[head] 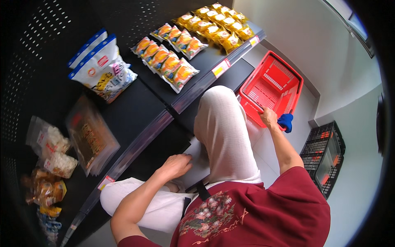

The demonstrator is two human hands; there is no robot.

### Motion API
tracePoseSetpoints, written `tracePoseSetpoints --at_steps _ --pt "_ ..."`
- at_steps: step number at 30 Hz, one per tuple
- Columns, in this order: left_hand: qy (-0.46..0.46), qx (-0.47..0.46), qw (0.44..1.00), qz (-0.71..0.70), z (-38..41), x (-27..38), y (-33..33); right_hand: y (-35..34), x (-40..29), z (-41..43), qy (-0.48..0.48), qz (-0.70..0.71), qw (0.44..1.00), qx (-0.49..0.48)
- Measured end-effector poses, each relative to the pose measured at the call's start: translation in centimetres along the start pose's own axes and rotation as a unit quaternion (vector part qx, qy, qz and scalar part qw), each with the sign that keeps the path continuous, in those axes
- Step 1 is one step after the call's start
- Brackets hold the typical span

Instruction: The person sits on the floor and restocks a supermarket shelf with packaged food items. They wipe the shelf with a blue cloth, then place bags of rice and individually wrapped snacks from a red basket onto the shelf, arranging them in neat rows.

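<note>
My right hand [269,117] is closed around the handle at the near end of a red plastic shopping basket [271,77]. The basket stands on the floor to the right of my knee, and no goods show inside it. A blue cloth-like piece [285,122] sits by the handle, next to that hand. My left hand [176,166] hovers between my bent knees, in front of the shelf, its fingers curled downward. Nothing shows in its fingers, but the palm side is hidden.
A black shelf [129,114] holds orange-and-white packets [168,63], gold packets [216,27], white pouches [101,71], flat clear packs [92,139] and bagged snacks [58,151]. A clear price rail [197,95] edges it. Black crates [324,157] stand against the wall at right.
</note>
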State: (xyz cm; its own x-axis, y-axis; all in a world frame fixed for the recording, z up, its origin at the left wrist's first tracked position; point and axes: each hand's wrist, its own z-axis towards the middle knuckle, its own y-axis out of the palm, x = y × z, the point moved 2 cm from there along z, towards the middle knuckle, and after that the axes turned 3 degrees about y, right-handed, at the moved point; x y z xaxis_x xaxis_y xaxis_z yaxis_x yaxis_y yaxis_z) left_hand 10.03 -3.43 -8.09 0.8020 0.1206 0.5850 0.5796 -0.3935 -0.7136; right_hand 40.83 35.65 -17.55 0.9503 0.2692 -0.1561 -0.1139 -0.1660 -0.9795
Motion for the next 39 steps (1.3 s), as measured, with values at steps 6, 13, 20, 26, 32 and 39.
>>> tracePoseSetpoints --at_steps 6,13,20,26,32,39 --pt "0.051 0.083 0.995 0.009 0.0 -0.4 0.5 0.1 0.5 0.5 -0.003 0.004 1.0 0.001" --pt "0.002 0.052 0.998 0.025 0.1 -0.4 -0.7 0.6 0.9 1.0 -0.018 -0.004 1.0 0.001" --pt "-0.017 0.114 0.991 -0.074 0.6 -1.1 0.9 2.0 1.8 1.2 -0.026 0.014 1.0 -0.002" --pt "-0.086 0.016 0.934 -0.346 7.5 -2.4 12.0 0.6 1.5 0.9 -0.017 -0.006 0.999 -0.033" --pt "-0.132 0.02 0.875 -0.466 10.5 -0.7 23.7 0.6 1.0 1.2 -0.026 -0.01 0.999 -0.025" --pt "-0.14 -0.038 0.769 -0.623 10.7 1.2 23.9 0.1 1.4 2.4 -0.037 -0.023 0.995 -0.093"
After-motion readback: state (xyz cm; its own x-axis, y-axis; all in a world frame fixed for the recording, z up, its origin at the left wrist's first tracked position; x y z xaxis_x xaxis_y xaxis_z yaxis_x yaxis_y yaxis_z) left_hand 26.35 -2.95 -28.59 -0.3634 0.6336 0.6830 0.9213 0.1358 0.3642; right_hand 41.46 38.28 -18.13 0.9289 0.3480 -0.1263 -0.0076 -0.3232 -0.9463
